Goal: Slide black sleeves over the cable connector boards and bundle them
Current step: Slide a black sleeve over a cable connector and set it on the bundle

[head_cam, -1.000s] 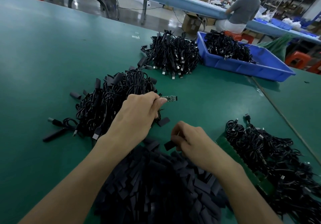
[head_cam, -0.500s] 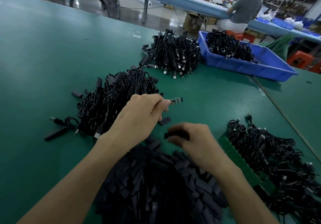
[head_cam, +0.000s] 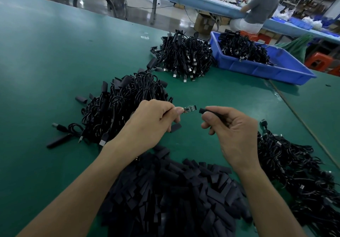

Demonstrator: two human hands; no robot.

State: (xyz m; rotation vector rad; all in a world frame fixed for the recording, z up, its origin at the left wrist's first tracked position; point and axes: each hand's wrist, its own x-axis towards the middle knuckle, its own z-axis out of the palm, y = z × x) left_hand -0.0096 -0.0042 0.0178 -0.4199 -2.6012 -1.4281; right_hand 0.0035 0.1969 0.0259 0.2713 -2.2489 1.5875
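Now left hand (head_cam: 152, 124) pinching bare connector board (head_cam: 188, 109); right hand (head_cam: 233, 130) gripping black sleeve (head_cam: 207, 112) just beside it, not yet on; sleeved cables (head_cam: 125, 108) lying at 10 o'clock, unsleeved cables (head_cam: 294, 163) waiting at 4.

Above the green worktop (head_cam: 55, 52), the left hand (head_cam: 152, 124) pinches a small green connector board (head_cam: 188, 109) at its cable end, the free end pointing right. The right hand (head_cam: 233, 131) grips a short black tubular sleeve (head_cam: 207, 112), its open mouth just beside the board and apart from it. A heap of flat black sleeves (head_cam: 174, 196) lies under the forearms; a tangle of black cables (head_cam: 125, 104) lies behind the left hand.
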